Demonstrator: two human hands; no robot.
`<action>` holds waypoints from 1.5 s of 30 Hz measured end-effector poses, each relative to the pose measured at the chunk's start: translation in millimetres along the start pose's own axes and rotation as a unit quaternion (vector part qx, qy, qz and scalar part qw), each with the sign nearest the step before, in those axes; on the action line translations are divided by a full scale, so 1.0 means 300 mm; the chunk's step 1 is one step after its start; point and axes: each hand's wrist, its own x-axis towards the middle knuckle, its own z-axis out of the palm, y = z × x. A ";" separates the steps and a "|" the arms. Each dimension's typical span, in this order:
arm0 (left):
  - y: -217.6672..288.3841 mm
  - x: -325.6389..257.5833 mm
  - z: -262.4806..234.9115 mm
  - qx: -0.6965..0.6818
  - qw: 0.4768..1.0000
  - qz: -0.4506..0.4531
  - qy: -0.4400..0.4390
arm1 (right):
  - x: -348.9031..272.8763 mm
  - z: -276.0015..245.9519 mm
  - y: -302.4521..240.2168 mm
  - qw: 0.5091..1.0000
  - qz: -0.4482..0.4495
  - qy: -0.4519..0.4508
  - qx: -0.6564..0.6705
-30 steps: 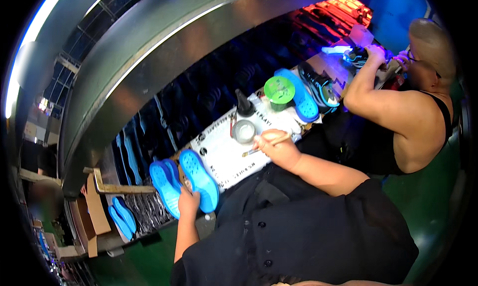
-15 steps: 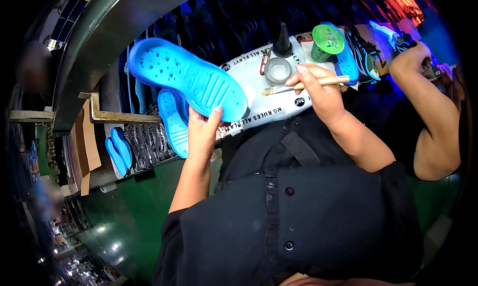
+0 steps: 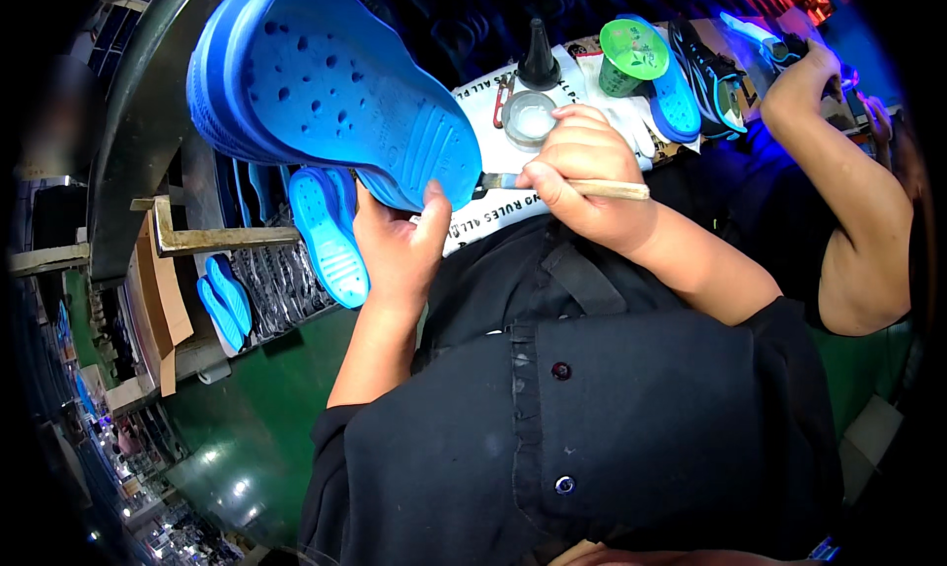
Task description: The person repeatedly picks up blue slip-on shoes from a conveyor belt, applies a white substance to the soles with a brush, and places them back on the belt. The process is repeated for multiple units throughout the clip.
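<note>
Tilted up at the left is a blue shoe sole (image 3: 335, 83), with round holes at its broad end and ridges at its narrower end. My left hand (image 3: 395, 236) grips that narrower end, thumb on the upper face. A thin paintbrush (image 3: 617, 188) is in my right hand (image 3: 592, 172), its bristle end at the sole's edge. Whether the bristles touch is hard to tell. Just beyond my right hand sits a small round jar (image 3: 531, 119) with pale contents. Behind the jar stands a black bottle with a pointed nozzle (image 3: 538, 58).
A green cup (image 3: 631, 53), a blue sole (image 3: 676, 103) and a black shoe (image 3: 705, 68) line the bench at right. Another sole (image 3: 330, 241) lies left of my left hand. A metal frame (image 3: 222, 239) juts in nearby. Another person's arm (image 3: 853, 201) reaches in at far right.
The sole has come up closer and its broad end has swung higher. My right hand has brought the brush from beside the jar over to the sole's narrower end.
</note>
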 end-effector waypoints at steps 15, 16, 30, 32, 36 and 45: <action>-0.070 -0.013 -0.003 0.033 0.997 0.065 -0.001 | -0.021 0.001 0.030 1.000 -0.003 0.028 -0.003; -0.075 -0.015 -0.005 0.035 0.997 0.071 0.002 | -0.021 -0.002 0.028 1.000 0.001 0.027 -0.004; -0.113 -0.026 -0.002 0.081 0.983 0.152 0.062 | -0.019 0.013 0.008 0.999 -0.012 0.010 0.039; -0.110 -0.028 0.002 0.064 0.984 0.151 0.064 | -0.008 0.033 -0.001 0.999 -0.022 0.015 0.042; -0.088 -0.021 0.001 0.038 0.986 0.154 0.050 | -0.019 0.036 -0.010 0.999 -0.010 -0.018 0.028; -0.108 -0.043 -0.023 0.106 0.979 0.174 -0.017 | -0.007 0.037 -0.019 0.999 -0.010 0.004 0.030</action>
